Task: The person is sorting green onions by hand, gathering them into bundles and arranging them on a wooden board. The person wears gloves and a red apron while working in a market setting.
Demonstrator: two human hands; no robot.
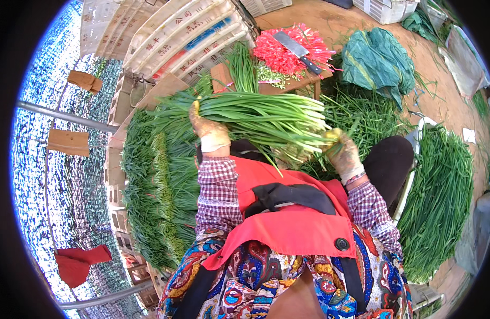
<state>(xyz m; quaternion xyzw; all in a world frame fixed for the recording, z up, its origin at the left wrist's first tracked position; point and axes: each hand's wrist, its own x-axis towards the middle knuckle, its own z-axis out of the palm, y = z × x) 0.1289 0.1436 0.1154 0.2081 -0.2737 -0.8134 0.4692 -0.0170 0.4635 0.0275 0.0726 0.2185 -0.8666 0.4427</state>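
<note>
A loose bunch of garlic chives (264,113) lies across in front of me, green leaves to the left and pale stem ends to the right. Around its leafy part is my left hand (207,125), in a soiled glove, thumb on top. My right hand (342,153), gloved too, is at the pale ends with its fingertips bent together; some thin bits are at them, and its exact hold is unclear. Beyond the bunch, a small wooden table (296,85) carries more chives (241,69), a pile of pink ties (268,50) and a cleaver (291,44) with a black handle.
Stacked chives (149,191) fill the left side beside upright plastic crates (181,40). Loose greens (360,115) lie on the ground at right, below a green plastic sheet (376,60). A large container of chives (438,199) stands by my right knee.
</note>
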